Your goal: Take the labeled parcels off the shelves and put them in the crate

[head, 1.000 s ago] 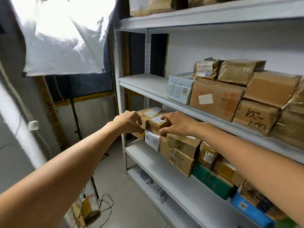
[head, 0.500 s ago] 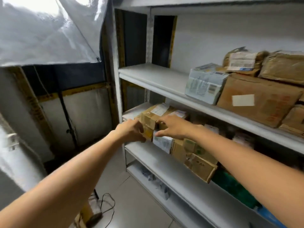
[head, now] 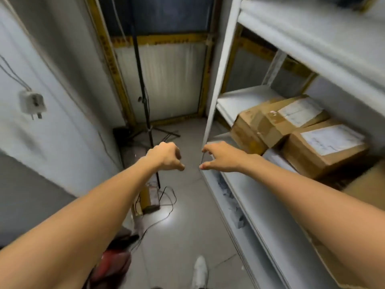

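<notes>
Shelf post [head: 216,80] stands at the right hand [head: 223,157], maybe touching; aisle floor [head: 187,215] leftward lies open.

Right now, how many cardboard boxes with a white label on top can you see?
2. One labelled box lies tilted further back on the shelf; the other labelled box sits nearer, to its right. More may be hidden past the right edge.
</notes>
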`<action>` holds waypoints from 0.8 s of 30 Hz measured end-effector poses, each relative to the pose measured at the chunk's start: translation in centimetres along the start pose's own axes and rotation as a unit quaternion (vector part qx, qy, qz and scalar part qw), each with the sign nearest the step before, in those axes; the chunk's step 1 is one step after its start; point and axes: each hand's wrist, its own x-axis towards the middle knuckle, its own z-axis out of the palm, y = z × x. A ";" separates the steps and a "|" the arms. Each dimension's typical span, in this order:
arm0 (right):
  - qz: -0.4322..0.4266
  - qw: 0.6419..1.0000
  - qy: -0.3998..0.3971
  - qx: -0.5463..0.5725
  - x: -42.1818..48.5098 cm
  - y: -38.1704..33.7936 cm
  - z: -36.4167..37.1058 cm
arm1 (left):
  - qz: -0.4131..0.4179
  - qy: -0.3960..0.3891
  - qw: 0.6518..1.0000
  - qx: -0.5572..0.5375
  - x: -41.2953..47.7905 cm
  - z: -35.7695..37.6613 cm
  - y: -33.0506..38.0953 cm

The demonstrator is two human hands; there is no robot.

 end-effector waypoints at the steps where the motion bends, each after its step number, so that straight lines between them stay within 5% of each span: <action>1: -0.005 1.000 -0.018 -0.003 1.6 0.4 1.1 | -0.017 -0.006 1.000 -0.012 0.9 1.1 -1.1; 13: 0.003 0.987 -0.157 0.035 20.6 3.9 15.7 | -0.209 -0.071 0.964 -0.145 9.9 15.6 -15.1; 24: -0.060 0.975 -0.214 0.022 41.6 7.6 38.0 | -0.352 0.014 0.894 -0.278 25.1 35.9 -28.0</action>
